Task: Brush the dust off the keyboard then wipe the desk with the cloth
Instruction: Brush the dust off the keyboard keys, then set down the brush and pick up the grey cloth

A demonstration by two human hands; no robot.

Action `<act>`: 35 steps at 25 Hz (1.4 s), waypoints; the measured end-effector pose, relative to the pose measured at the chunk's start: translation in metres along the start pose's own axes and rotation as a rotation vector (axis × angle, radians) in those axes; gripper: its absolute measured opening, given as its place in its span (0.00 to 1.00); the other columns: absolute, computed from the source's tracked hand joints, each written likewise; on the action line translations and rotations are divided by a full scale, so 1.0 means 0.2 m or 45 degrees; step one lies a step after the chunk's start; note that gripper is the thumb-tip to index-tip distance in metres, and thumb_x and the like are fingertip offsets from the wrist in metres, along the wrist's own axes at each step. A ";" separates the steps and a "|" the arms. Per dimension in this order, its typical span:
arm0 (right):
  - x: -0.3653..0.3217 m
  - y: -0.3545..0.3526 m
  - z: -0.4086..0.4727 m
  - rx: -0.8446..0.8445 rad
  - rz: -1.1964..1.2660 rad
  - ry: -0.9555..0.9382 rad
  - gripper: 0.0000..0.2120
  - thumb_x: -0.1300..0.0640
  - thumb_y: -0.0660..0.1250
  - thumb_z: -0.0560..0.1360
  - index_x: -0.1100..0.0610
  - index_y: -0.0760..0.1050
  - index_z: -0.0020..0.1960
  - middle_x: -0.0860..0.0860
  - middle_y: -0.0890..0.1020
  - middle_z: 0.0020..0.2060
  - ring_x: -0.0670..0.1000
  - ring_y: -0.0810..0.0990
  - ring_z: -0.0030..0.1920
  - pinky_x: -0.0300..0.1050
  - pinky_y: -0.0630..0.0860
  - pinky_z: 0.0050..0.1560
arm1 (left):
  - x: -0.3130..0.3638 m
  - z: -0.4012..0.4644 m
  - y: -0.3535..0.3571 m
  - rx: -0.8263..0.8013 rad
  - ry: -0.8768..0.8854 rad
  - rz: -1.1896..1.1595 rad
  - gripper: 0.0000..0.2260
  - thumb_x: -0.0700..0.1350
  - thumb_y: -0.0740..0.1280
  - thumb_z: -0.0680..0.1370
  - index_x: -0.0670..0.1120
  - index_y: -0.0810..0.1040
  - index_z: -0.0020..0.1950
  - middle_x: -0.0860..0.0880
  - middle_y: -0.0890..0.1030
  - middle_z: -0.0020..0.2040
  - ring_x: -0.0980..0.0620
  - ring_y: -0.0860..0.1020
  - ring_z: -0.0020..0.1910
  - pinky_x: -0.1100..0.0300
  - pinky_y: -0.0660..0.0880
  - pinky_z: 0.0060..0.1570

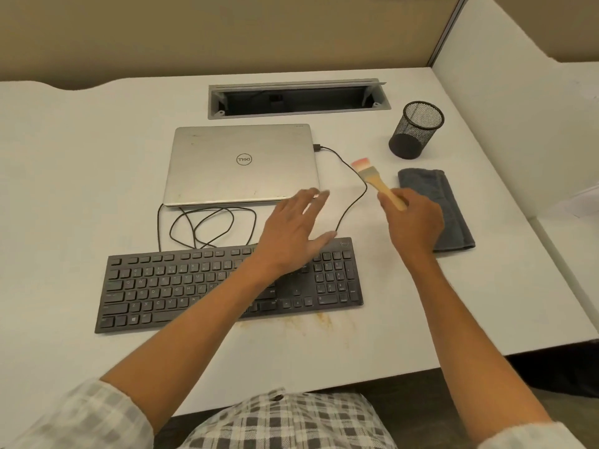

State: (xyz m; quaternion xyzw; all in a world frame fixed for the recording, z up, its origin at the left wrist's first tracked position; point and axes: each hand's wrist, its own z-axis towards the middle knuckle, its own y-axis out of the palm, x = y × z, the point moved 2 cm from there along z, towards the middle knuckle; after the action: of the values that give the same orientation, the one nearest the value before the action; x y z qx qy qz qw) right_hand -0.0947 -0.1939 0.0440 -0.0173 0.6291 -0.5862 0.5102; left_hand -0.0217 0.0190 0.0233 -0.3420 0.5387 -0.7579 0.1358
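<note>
Checked shirt (285, 419) at the bottom edge, both forearms reaching over the white desk (64, 189). Right hand (416, 218) pinches the wooden handle of the brush (376, 181), bristles up and away, just left of the folded grey cloth (444, 205) and right of the cable (353, 196). Left hand (291, 234) hovers, fingers spread and holding nothing, over the black keyboard's (181, 286) far edge, near the shut laptop (241, 163).

The keyboard (227, 286) was matt black plastic, the laptop (241, 163) brushed, scuffed metal, the brush (379, 184) handle bare wood, the cloth (437, 205) soft grey terry, perhaps microfibre, the pen cup (416, 129) black wire mesh, the surface (81, 189) smooth, matt white.
</note>
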 end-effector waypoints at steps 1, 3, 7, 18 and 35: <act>0.02 0.06 0.07 0.029 -0.004 0.026 0.15 0.43 0.67 0.76 0.53 0.83 0.53 0.50 0.84 0.39 0.52 0.79 0.40 0.52 0.76 0.47 | 0.00 -0.03 0.03 -0.037 -0.015 -0.020 0.33 0.64 0.56 0.79 0.44 0.70 0.77 0.42 0.72 0.74 0.42 0.69 0.73 0.45 0.66 0.71; 0.03 0.16 0.20 0.057 -0.073 0.040 0.15 0.44 0.66 0.76 0.54 0.83 0.51 0.51 0.84 0.40 0.53 0.79 0.41 0.53 0.74 0.51 | 0.00 -0.09 0.08 -0.114 -0.033 -0.054 0.31 0.64 0.56 0.79 0.45 0.74 0.73 0.43 0.74 0.72 0.42 0.71 0.72 0.46 0.67 0.70; 0.02 0.32 0.38 0.065 -0.256 0.084 0.14 0.45 0.63 0.75 0.53 0.82 0.47 0.52 0.84 0.41 0.55 0.79 0.45 0.52 0.66 0.51 | -0.02 -0.21 0.14 -0.114 -0.027 -0.028 0.26 0.62 0.60 0.80 0.45 0.76 0.69 0.44 0.76 0.69 0.44 0.72 0.70 0.48 0.68 0.69; 0.05 0.52 0.53 -0.024 -0.642 0.075 0.19 0.43 0.62 0.74 0.56 0.82 0.46 0.53 0.82 0.43 0.57 0.75 0.50 0.54 0.63 0.53 | -0.10 -0.32 0.15 -0.123 -0.007 -0.073 0.27 0.62 0.59 0.82 0.45 0.75 0.72 0.47 0.75 0.72 0.47 0.70 0.71 0.53 0.62 0.73; 0.53 0.16 0.24 -0.280 -0.605 -0.070 0.28 0.45 0.56 0.81 0.54 0.56 0.78 0.56 0.58 0.77 0.59 0.54 0.77 0.65 0.53 0.73 | -0.26 -0.55 0.09 -0.035 -0.090 -0.018 0.29 0.62 0.58 0.82 0.46 0.70 0.78 0.49 0.68 0.78 0.50 0.62 0.79 0.50 0.51 0.79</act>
State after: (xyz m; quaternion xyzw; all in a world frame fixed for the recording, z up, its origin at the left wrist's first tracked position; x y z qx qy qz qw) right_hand -0.0959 -0.2841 -0.0360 -0.2359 0.6532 -0.6170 0.3703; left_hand -0.0600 0.1218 -0.0339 -0.3742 0.5415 -0.7388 0.1447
